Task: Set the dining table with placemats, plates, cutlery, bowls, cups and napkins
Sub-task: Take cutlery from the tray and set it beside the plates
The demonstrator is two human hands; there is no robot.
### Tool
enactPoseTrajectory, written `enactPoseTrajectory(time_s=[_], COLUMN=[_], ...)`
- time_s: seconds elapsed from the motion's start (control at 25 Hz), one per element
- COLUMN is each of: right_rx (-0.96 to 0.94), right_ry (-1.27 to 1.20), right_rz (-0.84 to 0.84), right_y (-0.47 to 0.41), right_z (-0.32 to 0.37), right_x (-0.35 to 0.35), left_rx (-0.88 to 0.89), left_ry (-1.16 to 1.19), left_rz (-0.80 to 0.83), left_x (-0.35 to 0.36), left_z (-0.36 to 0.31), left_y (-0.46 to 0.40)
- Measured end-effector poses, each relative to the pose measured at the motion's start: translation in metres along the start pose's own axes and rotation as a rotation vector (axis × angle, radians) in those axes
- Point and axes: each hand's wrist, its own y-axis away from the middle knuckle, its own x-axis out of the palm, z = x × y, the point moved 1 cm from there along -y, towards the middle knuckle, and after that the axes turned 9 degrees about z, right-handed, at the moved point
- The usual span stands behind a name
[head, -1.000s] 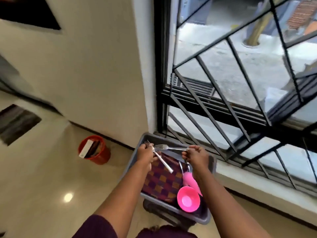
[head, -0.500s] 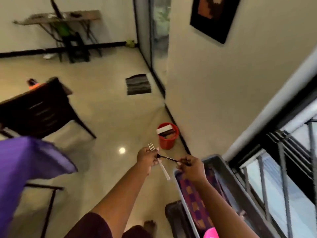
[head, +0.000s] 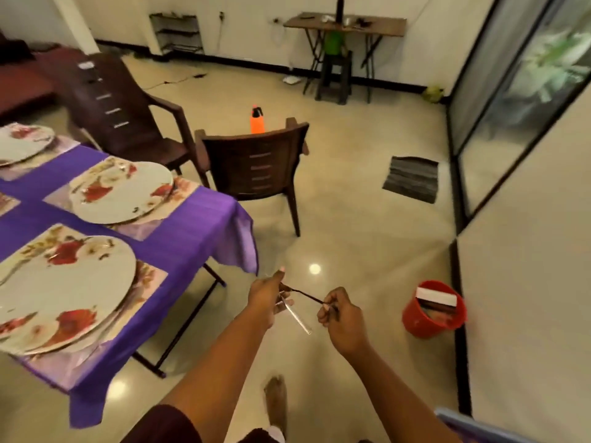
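My left hand [head: 267,297] grips a silver fork [head: 297,316] whose handle slants down to the right. My right hand [head: 340,314] pinches the handle end of a second fork [head: 305,295]; its head reaches across to my left hand. Both hands are in mid-air over the floor, right of the dining table [head: 198,219] with its purple cloth. On the table lie floral placemats [head: 150,279], each with a flowered plate: a near plate [head: 60,289], a middle plate [head: 121,190] and a far plate [head: 22,143].
A brown chair [head: 256,167] stands at the table's far corner and another brown chair [head: 118,107] behind it. A red bucket [head: 433,310] sits by the wall at right. The grey tub's corner [head: 460,422] shows at bottom right. My foot [head: 275,401] is on the tiled floor.
I have turned away from the grey tub at the window toward the dining table. Both hands keep their forks, carried along in front of me.
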Motion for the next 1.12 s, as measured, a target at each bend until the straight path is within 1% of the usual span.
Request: enactPoseTrajectory(time_s=[0.16,0.24,0.32,0.4,0.52,0.6,0.72,0.88,1.12], right_rx=[-0.075,-0.122,-0.141,-0.123,-0.052,-0.037,-0.034,-0.049,-0.115], right_ry=[0.244,0.315,0.276,0.165,-0.045,-0.078,-0.051,0.016,0.057], right_rz=[0.068,0.083,0.098,0.130,0.252,0.332,0.436,0.554,0.786], right_y=[-0.081,-0.123,-0.162,-0.198,-0.237,-0.255,-0.289,-0.341,-0.436], right_z=[0.044,0.061,0.075,0.091,0.118,0.131,0.154,0.180,0.223], right_x=[0.024,0.029,0.031,0.040,0.063,0.080,0.105,0.127,0.126], left_rx=[0.016,0.033,0.070,0.134,0.207,0.208,0.239,0.287,0.389], left_ry=[0.095,0.138,0.151,0.139,0.089,0.111,0.212,0.284,0.378], left_rz=[-0.044,-0.050,-0.051,-0.067,-0.184,-0.244,-0.315,-0.403,-0.545], left_x=[-0.030,-0.037,-0.043,-0.053,-0.080,-0.096,-0.115,-0.131,-0.117], left_z=[-0.053,-0.081,-0.110,-0.137,-0.163,-0.172,-0.190,-0.218,-0.277], left_y=[-0.058,-0.082,-0.101,-0.118,-0.141,-0.150,-0.162,-0.184,-0.223])
